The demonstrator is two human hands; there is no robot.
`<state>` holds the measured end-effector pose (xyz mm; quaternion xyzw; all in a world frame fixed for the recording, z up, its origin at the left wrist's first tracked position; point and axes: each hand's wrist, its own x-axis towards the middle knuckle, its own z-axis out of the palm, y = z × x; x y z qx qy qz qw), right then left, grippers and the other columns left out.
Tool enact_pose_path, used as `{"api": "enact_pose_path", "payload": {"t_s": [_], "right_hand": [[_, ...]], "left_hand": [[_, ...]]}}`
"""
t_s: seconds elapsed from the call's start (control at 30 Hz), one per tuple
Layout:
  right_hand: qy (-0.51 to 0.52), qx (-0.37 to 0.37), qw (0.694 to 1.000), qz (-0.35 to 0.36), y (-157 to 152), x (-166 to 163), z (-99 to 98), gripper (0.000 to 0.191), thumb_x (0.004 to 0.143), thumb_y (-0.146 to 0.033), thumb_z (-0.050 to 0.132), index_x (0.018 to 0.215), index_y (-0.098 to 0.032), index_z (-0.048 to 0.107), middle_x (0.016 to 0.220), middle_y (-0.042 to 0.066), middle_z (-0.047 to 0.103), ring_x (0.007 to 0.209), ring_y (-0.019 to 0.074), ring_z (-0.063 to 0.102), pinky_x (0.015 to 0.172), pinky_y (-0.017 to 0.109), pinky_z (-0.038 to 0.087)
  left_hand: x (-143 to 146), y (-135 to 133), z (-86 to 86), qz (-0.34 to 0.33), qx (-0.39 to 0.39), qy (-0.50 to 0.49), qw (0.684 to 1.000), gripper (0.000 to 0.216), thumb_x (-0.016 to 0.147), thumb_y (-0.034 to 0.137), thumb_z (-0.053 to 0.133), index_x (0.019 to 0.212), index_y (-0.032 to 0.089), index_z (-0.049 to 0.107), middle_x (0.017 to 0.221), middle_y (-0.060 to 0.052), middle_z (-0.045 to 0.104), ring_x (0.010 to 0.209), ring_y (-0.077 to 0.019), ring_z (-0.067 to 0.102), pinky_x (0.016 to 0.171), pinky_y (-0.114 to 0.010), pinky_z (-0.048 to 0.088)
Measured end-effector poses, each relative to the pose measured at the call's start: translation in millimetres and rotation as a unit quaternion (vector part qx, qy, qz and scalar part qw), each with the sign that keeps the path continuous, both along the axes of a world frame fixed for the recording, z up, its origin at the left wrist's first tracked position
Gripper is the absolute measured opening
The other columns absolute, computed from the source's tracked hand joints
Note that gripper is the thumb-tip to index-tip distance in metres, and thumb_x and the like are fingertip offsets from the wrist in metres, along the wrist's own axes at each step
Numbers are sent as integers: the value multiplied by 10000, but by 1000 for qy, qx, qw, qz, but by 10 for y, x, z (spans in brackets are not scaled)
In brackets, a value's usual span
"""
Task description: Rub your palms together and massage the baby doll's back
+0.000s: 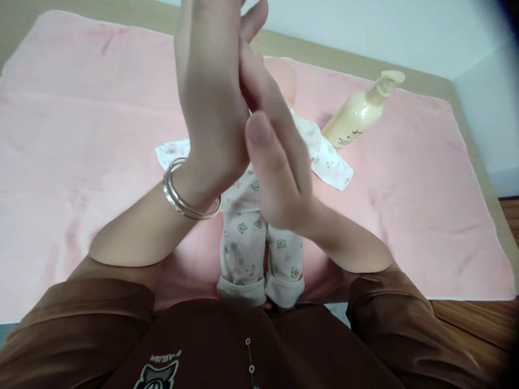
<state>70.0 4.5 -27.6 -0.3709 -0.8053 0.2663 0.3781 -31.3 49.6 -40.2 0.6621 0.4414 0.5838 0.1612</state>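
Note:
My left hand (pixel 213 92), with silver bangles (pixel 174 197) at its wrist, is raised in front of the camera. My right hand (pixel 284 167) presses against its palm, fingers stretched upward. No object shows between the palms, though the contact area is largely hidden. Beneath them lies a baby-sized figure in a white printed top (pixel 332 162) and matching trousers (pixel 243 243) with turned-up cuffs. My hands cover most of its head and chest; I cannot tell whether it is a doll.
A pink cloth (pixel 101 119) is spread over the table (pixel 441 89). Beside the figure's sleeve, a pale yellow pump bottle (pixel 357 113) appears tilted in view. A white wall (pixel 344 32) rises behind, and wooden flooring (pixel 474 324) shows at lower right.

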Motion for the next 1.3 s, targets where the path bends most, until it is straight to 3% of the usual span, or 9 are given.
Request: {"api": "enact_pose_path", "payload": {"t_s": [0.07,0.13,0.2,0.47,0.67,0.87,1.03,1.17,1.3], "right_hand": [[59,38,997,-14,144,45,-102,524,1062,-209,126,1448,-27,430,1503,76,532,1500,108,412,1292,202,322],[28,18,997,-64,359,91,-237,418,1079,-282,189,1174,-172,580,1192,64,692,1169,141,660,1035,207,549],[-3,4,992,-128,577,123,-387,379,1091,-326,216,980,-233,566,1014,45,699,988,151,688,876,229,589],[-57,52,983,-168,876,103,-764,421,1098,-375,168,1028,-255,565,964,38,696,891,153,664,834,254,560],[-208,59,971,-98,1091,305,-815,496,1040,-243,201,1315,-234,613,1387,5,646,1347,138,539,1210,297,425],[-327,105,939,13,1002,451,-838,559,1033,-293,236,1525,-162,468,1643,19,382,1577,204,294,1355,420,227],[-351,108,929,-51,631,312,-824,599,986,-235,328,1548,-41,400,1664,130,319,1596,299,245,1359,509,188],[-298,42,950,-83,797,367,-845,548,1000,-260,311,1520,-177,460,1658,37,350,1589,293,258,1345,547,205],[-276,-12,947,-164,889,443,-855,568,1027,-328,284,1554,-149,396,1657,115,332,1552,397,296,1268,677,245]], "left_hand": [[-30,200,-89,-47,-4,-21,999,440,1093,543,219,1236,340,582,1295,78,617,1345,-189,582,1138,-394,576],[-19,390,-256,-34,-16,-39,999,452,1074,586,320,1113,270,641,1152,-25,661,1253,-227,628,1098,-419,587],[14,555,-476,-12,-27,-30,999,408,1028,603,367,940,317,643,1057,-38,695,1142,-261,666,998,-456,605],[103,788,-1105,90,-56,53,993,499,963,621,293,1207,305,592,1198,-87,693,1152,-304,601,1109,-572,426],[-67,679,-1295,58,-71,57,994,430,855,473,554,1272,371,561,1355,-19,640,1297,-291,562,1150,-517,448],[-109,530,-1337,84,-80,76,990,334,938,482,472,1171,271,587,1212,-82,673,1178,-273,592,1102,-504,456],[-135,513,-1363,62,-51,55,995,359,987,558,385,1072,282,599,1125,-37,688,1085,-241,586,1031,-512,476],[-174,554,-1379,51,-63,48,996,326,938,583,483,1052,304,607,1134,-55,689,1103,-281,597,1033,-544,473],[-173,541,-1336,34,-76,47,995,322,903,619,541,1050,343,618,1160,-56,686,1160,-315,594,1084,-554,461]]}}
